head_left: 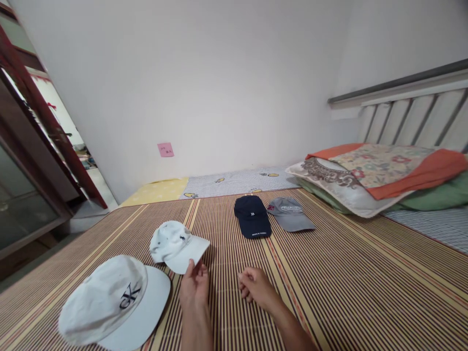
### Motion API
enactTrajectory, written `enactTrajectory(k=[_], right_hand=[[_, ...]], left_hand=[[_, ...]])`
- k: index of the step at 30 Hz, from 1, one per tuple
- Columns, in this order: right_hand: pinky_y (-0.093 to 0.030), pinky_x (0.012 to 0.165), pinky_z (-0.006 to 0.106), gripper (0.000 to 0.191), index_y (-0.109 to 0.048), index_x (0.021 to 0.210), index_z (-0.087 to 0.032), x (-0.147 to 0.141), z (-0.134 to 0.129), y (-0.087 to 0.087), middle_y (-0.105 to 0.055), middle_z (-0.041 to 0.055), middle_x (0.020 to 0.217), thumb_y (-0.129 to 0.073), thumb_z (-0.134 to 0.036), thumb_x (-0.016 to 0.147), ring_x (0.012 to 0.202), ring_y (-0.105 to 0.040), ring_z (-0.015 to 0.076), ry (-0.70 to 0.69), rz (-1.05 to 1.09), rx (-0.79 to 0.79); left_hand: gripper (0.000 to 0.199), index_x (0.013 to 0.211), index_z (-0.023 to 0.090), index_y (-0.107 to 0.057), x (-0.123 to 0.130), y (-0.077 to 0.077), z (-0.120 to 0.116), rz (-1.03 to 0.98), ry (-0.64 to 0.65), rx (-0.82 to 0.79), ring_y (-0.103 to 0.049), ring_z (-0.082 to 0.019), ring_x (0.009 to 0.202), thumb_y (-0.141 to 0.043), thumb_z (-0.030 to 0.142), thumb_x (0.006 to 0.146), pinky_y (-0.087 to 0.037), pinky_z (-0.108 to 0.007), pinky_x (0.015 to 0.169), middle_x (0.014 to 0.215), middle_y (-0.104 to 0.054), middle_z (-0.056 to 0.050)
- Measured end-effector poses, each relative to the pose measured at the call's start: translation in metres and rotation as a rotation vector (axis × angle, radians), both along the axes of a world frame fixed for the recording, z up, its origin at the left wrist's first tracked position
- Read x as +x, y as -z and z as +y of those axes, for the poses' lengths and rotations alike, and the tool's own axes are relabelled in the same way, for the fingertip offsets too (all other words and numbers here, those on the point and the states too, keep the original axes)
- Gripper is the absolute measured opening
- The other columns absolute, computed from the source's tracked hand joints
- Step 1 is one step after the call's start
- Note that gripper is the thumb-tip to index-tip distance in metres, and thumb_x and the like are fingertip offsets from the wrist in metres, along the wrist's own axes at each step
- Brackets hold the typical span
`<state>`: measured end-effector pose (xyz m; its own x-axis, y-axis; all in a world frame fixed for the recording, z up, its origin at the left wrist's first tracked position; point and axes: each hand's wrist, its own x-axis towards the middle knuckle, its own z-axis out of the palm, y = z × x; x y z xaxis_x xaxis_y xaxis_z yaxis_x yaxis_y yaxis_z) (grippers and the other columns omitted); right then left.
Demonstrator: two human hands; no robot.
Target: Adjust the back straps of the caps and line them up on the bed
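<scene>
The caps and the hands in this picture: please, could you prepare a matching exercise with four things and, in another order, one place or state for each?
1. Larger white cap
2. Navy cap
3. Left hand
4. Right hand

A. Curled, holding nothing
B. Beside the gray cap
C. Nearest the picture's lower left corner
D. At the brim of the smaller white cap

Pairs: 1-C, 2-B, 3-D, 4-A

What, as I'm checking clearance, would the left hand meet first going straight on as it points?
The brim of the farther white cap; the left hand seems to touch its edge, though depth is unclear.
</scene>
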<state>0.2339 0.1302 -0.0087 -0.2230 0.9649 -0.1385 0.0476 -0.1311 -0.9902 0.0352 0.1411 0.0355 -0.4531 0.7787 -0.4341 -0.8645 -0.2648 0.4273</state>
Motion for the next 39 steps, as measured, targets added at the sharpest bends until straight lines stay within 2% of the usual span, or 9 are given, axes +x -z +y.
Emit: enactTrajectory(k=[4,8,15,20,24,26,31,35,39], right_hand=[[-0.046,0.045,0.023,0.035,-0.065,0.073,-0.018,0.002,0.002,-0.003,-0.07,0.0015,0.068,-0.076,-0.048,0.088,0.049,-0.064,0.0133,0.018,0.126,-0.068],[-0.05,0.05,0.024,0.043,-0.07,0.083,-0.017,0.008,0.004,-0.009,-0.073,0.0043,0.071,-0.073,-0.06,0.089,0.054,-0.068,0.0148,0.059,0.332,-0.133],[-0.059,0.079,0.031,0.058,-0.075,0.104,-0.02,0.041,0.008,-0.038,-0.082,0.0101,0.1,-0.055,-0.074,0.093,0.089,-0.077,0.0208,0.114,0.763,-0.14],[-0.055,0.1,0.047,0.065,-0.075,0.122,-0.023,0.066,0.002,-0.055,-0.081,0.0103,0.12,-0.06,-0.076,0.089,0.12,-0.07,0.0321,0.052,0.997,-0.069],[-0.053,0.102,0.055,0.047,-0.078,0.115,-0.021,0.078,-0.004,-0.051,-0.083,0.0103,0.112,-0.071,-0.059,0.088,0.122,-0.07,0.0358,0.018,1.048,-0.105],[-0.054,0.101,0.054,0.038,-0.078,0.117,-0.021,0.081,-0.007,-0.048,-0.084,0.0096,0.11,-0.073,-0.048,0.09,0.118,-0.073,0.0345,0.048,1.058,-0.088],[-0.055,0.104,0.048,0.033,-0.077,0.114,-0.023,0.081,-0.014,-0.045,-0.085,0.005,0.103,-0.082,-0.024,0.082,0.105,-0.078,0.0305,0.107,1.099,-0.005],[-0.054,0.106,0.051,0.025,-0.079,0.099,-0.023,0.076,-0.015,-0.042,-0.086,0.0043,0.094,-0.086,-0.027,0.075,0.108,-0.077,0.0334,-0.014,1.112,-0.013],[-0.053,0.107,0.053,0.03,-0.078,0.101,-0.025,0.073,-0.015,-0.044,-0.086,0.0043,0.099,-0.088,-0.035,0.074,0.117,-0.073,0.0352,-0.051,1.126,-0.031]], left_hand=[[0.033,0.107,0.022,-0.072,0.022,-0.012,-0.007,0.047,0.097,0.106,-0.073,-0.012,0.071,-0.055,-0.003,0.092,-0.058,-0.021,0.062,0.086,-0.078,0.0],[0.044,0.118,0.023,-0.072,0.041,-0.018,-0.014,0.098,0.235,0.223,-0.076,-0.014,0.077,-0.056,-0.006,0.089,-0.057,-0.021,0.062,0.095,-0.082,-0.002],[0.066,0.133,0.023,-0.068,0.067,-0.016,-0.029,0.338,0.574,0.355,-0.077,-0.018,0.086,-0.086,0.007,0.072,-0.055,-0.022,0.065,0.108,-0.083,-0.006],[0.068,0.128,0.017,-0.073,0.089,-0.021,-0.043,0.524,0.872,0.492,-0.075,-0.029,0.108,-0.096,0.025,0.064,-0.057,-0.037,0.095,0.114,-0.082,-0.013],[0.059,0.117,0.011,-0.079,0.093,-0.022,-0.048,0.649,1.088,0.538,-0.072,-0.037,0.116,-0.096,0.033,0.065,-0.05,-0.049,0.109,0.117,-0.08,-0.018],[0.069,0.127,0.013,-0.074,0.092,-0.024,-0.05,0.611,1.073,0.545,-0.068,-0.038,0.123,-0.096,0.037,0.066,-0.048,-0.05,0.113,0.124,-0.078,-0.019],[0.085,0.152,0.024,-0.054,0.089,-0.028,-0.048,0.371,0.861,0.625,-0.061,-0.035,0.135,-0.087,0.044,0.077,-0.043,-0.045,0.12,0.136,-0.073,-0.013],[0.075,0.157,0.028,-0.047,0.087,-0.016,-0.045,0.249,0.875,0.671,-0.065,-0.033,0.13,-0.077,0.03,0.087,-0.041,-0.046,0.122,0.133,-0.075,-0.009],[0.064,0.158,0.028,-0.045,0.087,0.002,-0.044,0.158,0.9,0.698,-0.068,-0.03,0.126,-0.06,0.021,0.096,-0.039,-0.048,0.123,0.13,-0.077,-0.009]])
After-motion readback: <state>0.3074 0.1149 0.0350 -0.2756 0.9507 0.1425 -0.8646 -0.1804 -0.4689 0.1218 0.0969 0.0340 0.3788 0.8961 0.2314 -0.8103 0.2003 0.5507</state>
